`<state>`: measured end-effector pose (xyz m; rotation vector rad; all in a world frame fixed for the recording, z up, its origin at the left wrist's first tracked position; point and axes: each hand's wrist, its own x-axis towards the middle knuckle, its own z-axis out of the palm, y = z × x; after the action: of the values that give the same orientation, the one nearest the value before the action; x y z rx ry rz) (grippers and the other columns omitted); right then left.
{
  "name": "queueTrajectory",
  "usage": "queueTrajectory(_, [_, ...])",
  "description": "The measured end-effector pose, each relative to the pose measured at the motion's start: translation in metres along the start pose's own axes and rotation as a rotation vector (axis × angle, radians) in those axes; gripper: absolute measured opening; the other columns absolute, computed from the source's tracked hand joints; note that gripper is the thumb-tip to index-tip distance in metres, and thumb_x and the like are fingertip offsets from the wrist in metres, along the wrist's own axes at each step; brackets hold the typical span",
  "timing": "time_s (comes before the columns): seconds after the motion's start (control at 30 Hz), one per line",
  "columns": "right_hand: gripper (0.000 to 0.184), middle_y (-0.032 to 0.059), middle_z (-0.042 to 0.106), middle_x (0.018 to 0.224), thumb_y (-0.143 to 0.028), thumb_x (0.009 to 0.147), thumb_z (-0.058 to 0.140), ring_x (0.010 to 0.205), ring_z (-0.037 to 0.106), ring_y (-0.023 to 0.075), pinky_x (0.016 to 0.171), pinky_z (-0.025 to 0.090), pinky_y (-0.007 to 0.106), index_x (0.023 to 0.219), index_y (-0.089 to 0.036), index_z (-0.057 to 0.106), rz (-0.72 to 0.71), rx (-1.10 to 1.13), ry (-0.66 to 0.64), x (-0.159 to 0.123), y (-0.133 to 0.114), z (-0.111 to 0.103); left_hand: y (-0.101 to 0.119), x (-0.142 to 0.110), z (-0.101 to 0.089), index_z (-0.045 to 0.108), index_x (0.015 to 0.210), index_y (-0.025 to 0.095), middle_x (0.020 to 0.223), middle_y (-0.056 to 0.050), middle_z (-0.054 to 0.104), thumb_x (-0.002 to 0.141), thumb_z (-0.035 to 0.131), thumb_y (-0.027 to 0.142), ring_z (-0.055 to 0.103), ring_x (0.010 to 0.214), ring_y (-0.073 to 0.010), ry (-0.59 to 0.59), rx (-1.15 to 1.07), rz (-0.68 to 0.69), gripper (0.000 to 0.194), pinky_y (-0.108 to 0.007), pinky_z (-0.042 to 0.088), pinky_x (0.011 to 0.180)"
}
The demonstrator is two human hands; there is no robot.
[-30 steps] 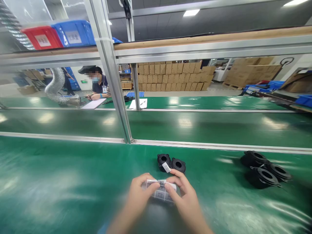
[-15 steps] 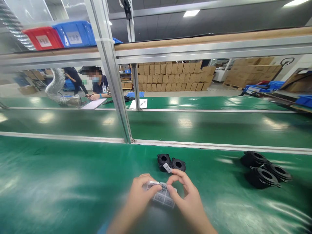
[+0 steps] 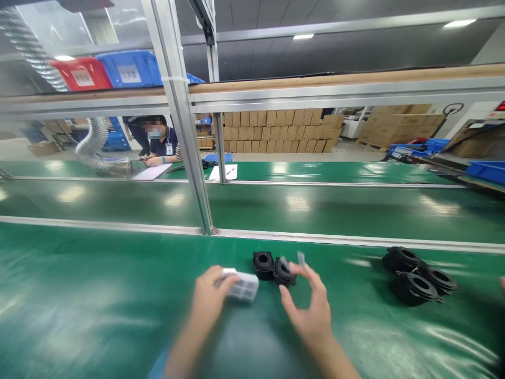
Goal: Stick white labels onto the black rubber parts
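Observation:
My left hand is closed on a sheet of small pale labels, blurred by motion. To its right, my right hand has its thumb and fingers spread apart. One small label sticks up from a fingertip, and a second small pale piece shows by another fingertip. Just beyond the hands, a round black ring-shaped housing stands on the green bench mat. A second black housing touches its right side, partly behind my right fingers; I cannot tell whether they touch it.
Three more black housings stand together at the right. A metal post rises from the white rail behind the bench. Across the line sits a co-worker. Red and blue bins stand on the overhead shelf.
My hands have moved apart: the left carried the label sheet to the left, and the right moved off the sheet with its fingers opening. The camera view has tilted up slightly.

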<state>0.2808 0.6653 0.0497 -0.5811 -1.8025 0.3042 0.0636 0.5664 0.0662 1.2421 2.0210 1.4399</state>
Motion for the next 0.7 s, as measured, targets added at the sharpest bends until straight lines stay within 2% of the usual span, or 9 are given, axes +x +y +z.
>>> queueTrajectory(0.1, [0.087, 0.0174, 0.034, 0.145, -0.031, 0.087, 0.065, 0.130, 0.044, 0.0349, 0.104, 0.041, 0.059, 0.156, -0.025, 0.011, 0.180, -0.073, -0.279, 0.013, 0.024, 0.003, -0.021, 0.025, -0.020, 0.069, 0.092, 0.019, 0.093, -0.005, 0.069, 0.087, 0.055, 0.049, 0.061, 0.088, -0.0216, 0.191, 0.107, -0.013, 0.033, -0.029, 0.044, 0.080])
queueTrajectory(0.17, [0.081, 0.0144, 0.026, 0.149, -0.032, 0.088, 0.059, 0.127, 0.048, 0.0321, 0.100, 0.048, 0.053, 0.155, -0.029, 0.013, 0.241, -0.044, -0.429, 0.017, 0.038, 0.002, -0.034, 0.037, -0.029, 0.069, 0.095, 0.019, 0.102, -0.007, 0.069, 0.088, 0.054, 0.046, 0.061, 0.096, -0.0241, 0.221, 0.164, -0.030, 0.032, -0.032, 0.044, 0.086])
queueTrajectory(0.2, [0.078, 0.0136, 0.027, 0.148, -0.033, 0.088, 0.058, 0.123, 0.053, 0.0306, 0.097, 0.050, 0.050, 0.154, -0.030, 0.016, 0.278, -0.024, -0.447, 0.019, 0.042, -0.001, -0.041, 0.041, -0.032, 0.069, 0.094, 0.019, 0.102, -0.008, 0.069, 0.087, 0.055, 0.044, 0.061, 0.097, -0.0254, 0.217, 0.200, -0.035, 0.029, -0.034, 0.044, 0.086])
queueTrajectory(0.27, [0.081, 0.0136, 0.032, 0.145, -0.038, 0.086, 0.063, 0.114, 0.059, 0.0290, 0.096, 0.050, 0.048, 0.153, -0.030, 0.019, 0.403, 0.055, -0.372, 0.022, 0.048, -0.009, -0.049, 0.046, -0.035, 0.070, 0.092, 0.020, 0.100, -0.008, 0.071, 0.084, 0.058, 0.038, 0.063, 0.093, -0.0272, 0.178, 0.271, -0.041, 0.023, -0.037, 0.044, 0.084])
queueTrajectory(0.33, [0.091, 0.0137, 0.036, 0.146, -0.043, 0.080, 0.074, 0.112, 0.060, 0.0294, 0.099, 0.048, 0.047, 0.153, -0.029, 0.021, 0.599, 0.241, -0.197, 0.026, 0.047, -0.020, -0.053, 0.046, -0.035, 0.071, 0.095, 0.022, 0.096, -0.007, 0.072, 0.079, 0.063, 0.033, 0.063, 0.090, -0.0286, 0.133, 0.330, -0.030, 0.021, -0.039, 0.044, 0.084])
queueTrajectory(0.47, [0.088, 0.0134, 0.050, 0.141, -0.053, 0.078, 0.077, 0.120, 0.056, 0.0302, 0.088, 0.053, 0.037, 0.149, -0.027, 0.031, 0.884, 0.649, 0.023, 0.035, 0.029, -0.040, -0.046, 0.041, -0.036, 0.067, 0.115, 0.022, 0.105, -0.010, 0.069, 0.070, 0.073, 0.038, 0.058, 0.105, -0.0347, 0.127, 0.411, 0.037, 0.048, -0.050, 0.037, 0.098])
queueTrajectory(0.6, [0.086, 0.0129, 0.066, 0.122, -0.052, 0.077, 0.080, 0.107, 0.065, 0.0315, 0.080, 0.053, 0.037, 0.146, -0.025, 0.037, 1.052, 0.982, 0.019, 0.040, 0.000, -0.044, -0.020, 0.028, -0.030, 0.063, 0.117, 0.019, 0.119, -0.014, 0.059, 0.080, 0.062, 0.049, 0.050, 0.117, -0.0354, 0.303, 0.368, 0.139, 0.048, -0.053, 0.033, 0.105])
queueTrajectory(0.63, [0.084, 0.0127, 0.067, 0.121, -0.052, 0.077, 0.079, 0.106, 0.066, 0.0312, 0.080, 0.053, 0.036, 0.145, -0.024, 0.038, 1.080, 1.028, -0.002, 0.041, -0.007, -0.043, -0.010, 0.022, -0.026, 0.064, 0.113, 0.019, 0.116, -0.013, 0.060, 0.082, 0.059, 0.050, 0.053, 0.114, -0.0335, 0.296, 0.285, 0.144, 0.044, -0.050, 0.036, 0.103])
queueTrajectory(0.7, [0.083, 0.0132, 0.067, 0.120, -0.054, 0.079, 0.077, 0.106, 0.066, 0.0302, 0.080, 0.052, 0.033, 0.145, -0.022, 0.038, 1.113, 1.090, -0.055, 0.043, -0.019, -0.039, 0.014, 0.010, -0.013, 0.064, 0.102, 0.019, 0.105, -0.011, 0.064, 0.086, 0.055, 0.052, 0.060, 0.103, -0.0288, 0.119, 0.008, 0.073, 0.038, -0.045, 0.043, 0.096])
